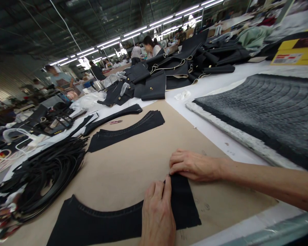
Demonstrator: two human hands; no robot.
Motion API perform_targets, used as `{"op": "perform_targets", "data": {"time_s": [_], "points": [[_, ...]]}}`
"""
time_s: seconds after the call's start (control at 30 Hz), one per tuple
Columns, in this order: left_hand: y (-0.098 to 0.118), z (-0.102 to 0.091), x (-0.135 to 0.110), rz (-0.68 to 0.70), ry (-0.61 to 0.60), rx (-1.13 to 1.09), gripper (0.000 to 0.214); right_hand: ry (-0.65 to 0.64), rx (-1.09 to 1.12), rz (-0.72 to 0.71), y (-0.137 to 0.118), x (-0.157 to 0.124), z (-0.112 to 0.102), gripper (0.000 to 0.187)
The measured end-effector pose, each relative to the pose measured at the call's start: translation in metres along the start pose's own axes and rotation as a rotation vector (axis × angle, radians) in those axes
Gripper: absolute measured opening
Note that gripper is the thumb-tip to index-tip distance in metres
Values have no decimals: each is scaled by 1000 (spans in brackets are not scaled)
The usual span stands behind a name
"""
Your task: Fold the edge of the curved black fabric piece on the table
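Observation:
A black leather-like panel with a curved upper edge lies flat on the brown board in front of me. Faint pale marks run along its curve. My left hand rests on the panel's right part, its fingers together and the fingertips at the upper edge. Just beyond, my right hand is closed with thumb and fingers at the same edge, close to the left fingertips. Both hands hide part of that edge. A similar stack of black curved panels lies farther back on the board.
Coiled black strips lie at the left. Black pieces with pale edging and gold-coloured hardware are heaped at the back. A grey-black quilted sheet lies on a slab at the right, near a yellow box. Other people are in the background.

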State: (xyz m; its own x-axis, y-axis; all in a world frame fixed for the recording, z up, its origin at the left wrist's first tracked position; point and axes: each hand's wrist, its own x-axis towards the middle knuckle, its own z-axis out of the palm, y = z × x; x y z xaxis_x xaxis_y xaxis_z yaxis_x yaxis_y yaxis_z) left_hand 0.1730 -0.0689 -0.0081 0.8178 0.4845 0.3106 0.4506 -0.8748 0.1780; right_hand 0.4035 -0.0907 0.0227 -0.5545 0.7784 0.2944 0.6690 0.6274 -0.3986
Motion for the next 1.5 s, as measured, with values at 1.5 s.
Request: {"op": "perform_targets", "data": {"time_s": [1.5], "points": [[9,-4,20,73,-25,244,60,226,-108,420,-31,-22,16,15]]}}
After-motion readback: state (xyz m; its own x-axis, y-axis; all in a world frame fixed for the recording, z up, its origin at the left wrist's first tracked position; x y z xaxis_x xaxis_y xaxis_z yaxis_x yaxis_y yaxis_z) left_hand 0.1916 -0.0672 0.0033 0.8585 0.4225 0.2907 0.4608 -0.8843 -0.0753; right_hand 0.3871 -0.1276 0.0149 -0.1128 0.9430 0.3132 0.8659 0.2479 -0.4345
